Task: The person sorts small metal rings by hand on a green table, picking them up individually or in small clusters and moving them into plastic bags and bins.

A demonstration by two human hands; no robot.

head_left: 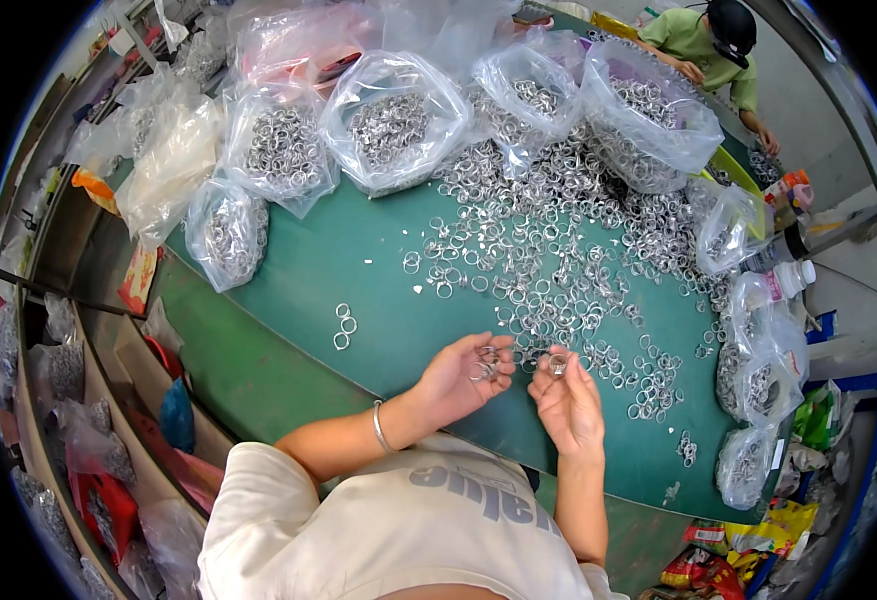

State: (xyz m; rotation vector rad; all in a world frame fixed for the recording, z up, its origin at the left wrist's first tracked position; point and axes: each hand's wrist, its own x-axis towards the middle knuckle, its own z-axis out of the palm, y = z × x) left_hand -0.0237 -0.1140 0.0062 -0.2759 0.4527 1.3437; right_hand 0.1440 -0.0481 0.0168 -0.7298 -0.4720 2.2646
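In the head view, the person's left hand is hovering over the near edge of a green table, its palm partly turned up and its fingers loosely cupping a few metal rings. Those rings are overlapping, so their exact number is probably not readable here. A metal bracelet is circling the left wrist.

The right hand is standing just beside it, and its thumb and fingers are pinching a single ring near the fingertips.

Beyond both hands, a broad spread of loose rings is covering the middle and right of the tabletop, thickening into a heap toward the far side. Three more rings are lying in a short line to the left of the hands, well apart from the spread. A small cluster of rings is lying near the right edge.

Open clear bags full of rings are standing along the far edge, and smaller filled bags are lining the right side. At upper right, a co-worker in a green shirt is reaching toward the table.
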